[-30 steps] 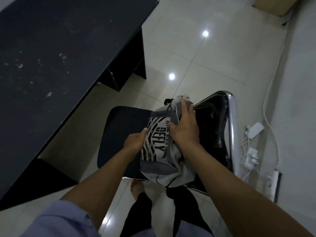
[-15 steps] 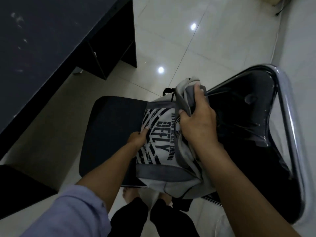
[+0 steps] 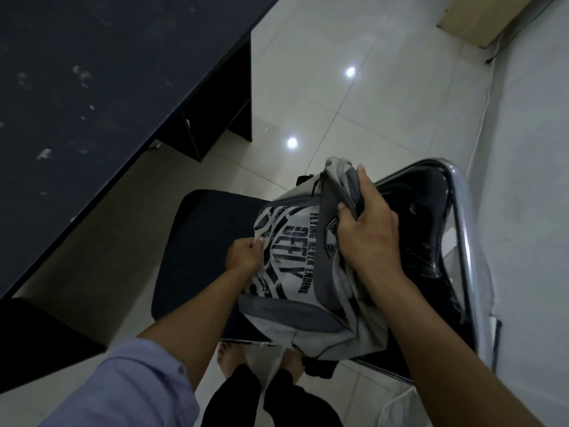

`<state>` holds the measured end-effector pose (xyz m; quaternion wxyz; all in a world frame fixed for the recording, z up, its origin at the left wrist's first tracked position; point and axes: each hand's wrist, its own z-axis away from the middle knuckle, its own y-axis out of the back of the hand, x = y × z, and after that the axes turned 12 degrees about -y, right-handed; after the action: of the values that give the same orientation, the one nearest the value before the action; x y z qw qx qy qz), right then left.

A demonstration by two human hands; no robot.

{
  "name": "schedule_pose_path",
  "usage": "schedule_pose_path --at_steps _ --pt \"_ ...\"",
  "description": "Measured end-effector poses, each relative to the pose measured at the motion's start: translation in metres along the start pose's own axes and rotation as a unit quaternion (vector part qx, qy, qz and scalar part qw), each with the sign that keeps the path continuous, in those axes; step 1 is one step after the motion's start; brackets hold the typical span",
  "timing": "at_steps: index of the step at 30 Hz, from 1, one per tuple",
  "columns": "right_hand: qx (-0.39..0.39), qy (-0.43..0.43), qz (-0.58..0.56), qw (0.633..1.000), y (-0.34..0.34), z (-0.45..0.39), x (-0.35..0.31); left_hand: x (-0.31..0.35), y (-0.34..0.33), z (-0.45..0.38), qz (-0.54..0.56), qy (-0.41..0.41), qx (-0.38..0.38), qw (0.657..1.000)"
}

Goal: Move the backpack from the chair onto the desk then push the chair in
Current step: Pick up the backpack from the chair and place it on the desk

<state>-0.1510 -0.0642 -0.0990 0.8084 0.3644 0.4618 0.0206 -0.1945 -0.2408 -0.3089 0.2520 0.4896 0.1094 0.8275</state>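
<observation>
Black desk (image 3: 92, 103) beside chair (image 3: 200, 241), backpack (image 3: 292, 272).

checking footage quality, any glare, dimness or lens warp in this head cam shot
Head view: dim overall; two bright ceiling-light reflections glare off the tiled floor; the glossy chair back also gleams; wide-angle warp bends the desk edge; backpack print stays legible between left hand and right hand.

head view | looks steeply down | close over chair (image 3: 200, 241) | desk (image 3: 92, 103) at left

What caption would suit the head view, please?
Both hands, left and right, grip a grey backpack on the chair beside a dark desk.
</observation>
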Motion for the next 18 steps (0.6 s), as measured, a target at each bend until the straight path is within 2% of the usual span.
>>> schedule_pose_path --at_steps 5,12,18 --pt "0.026 0.037 -0.034 0.998 0.037 0.002 -0.025 0.054 0.047 0.015 -0.088 -0.052 0.105 0.989" --pt "0.052 0.129 -0.088 0.986 0.084 -0.007 -0.077 0.159 0.122 0.029 -0.178 -0.138 0.230 0.947" --pt "0.017 0.215 -0.105 0.971 0.135 -0.039 -0.110 0.244 0.146 0.056 -0.229 -0.147 0.338 0.901"
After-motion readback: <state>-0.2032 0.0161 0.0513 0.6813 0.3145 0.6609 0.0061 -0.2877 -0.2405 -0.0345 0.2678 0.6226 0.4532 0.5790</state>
